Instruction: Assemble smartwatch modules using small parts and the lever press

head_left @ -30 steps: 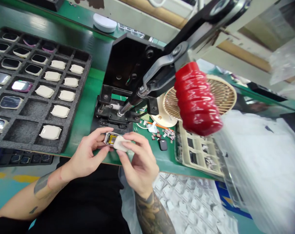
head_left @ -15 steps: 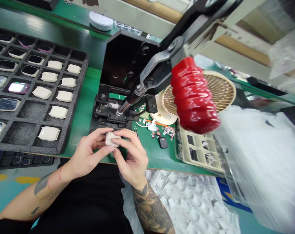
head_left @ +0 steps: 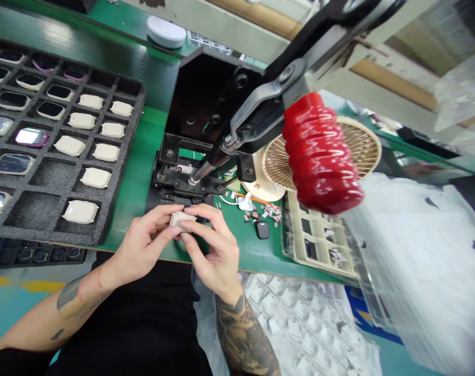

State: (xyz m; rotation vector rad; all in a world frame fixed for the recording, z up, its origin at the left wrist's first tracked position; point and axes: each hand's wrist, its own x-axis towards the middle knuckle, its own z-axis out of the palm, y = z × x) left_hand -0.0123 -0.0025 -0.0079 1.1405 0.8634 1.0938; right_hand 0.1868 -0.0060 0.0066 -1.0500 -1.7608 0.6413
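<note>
A small off-white watch case point(head_left: 181, 220) is held between both hands, in front of the black press point(head_left: 190, 180) at the table's front edge. My left hand point(head_left: 141, 243) grips its left side with thumb and fingers. From the right, my right hand point(head_left: 216, 248) pinches the same case, fingers over its top and thumb below. The foam tray point(head_left: 122, 172) to the left has similar off-white cases point(head_left: 80, 211) in its right columns and dark-screened watches point(head_left: 13, 163) further left. Fingers cover part of the held case.
The press's red handle point(head_left: 321, 154) overhangs the right side. Behind it stand a round fan point(head_left: 278, 162) and a beige compartment box point(head_left: 319, 245). Small parts and a black square item point(head_left: 263, 230) lie on the green table point(head_left: 237, 250). Plastic bags point(head_left: 417, 250) are at the right.
The view has shifted slightly. Both hands still hold the case, which now looks tilted a little differently between the fingers.
</note>
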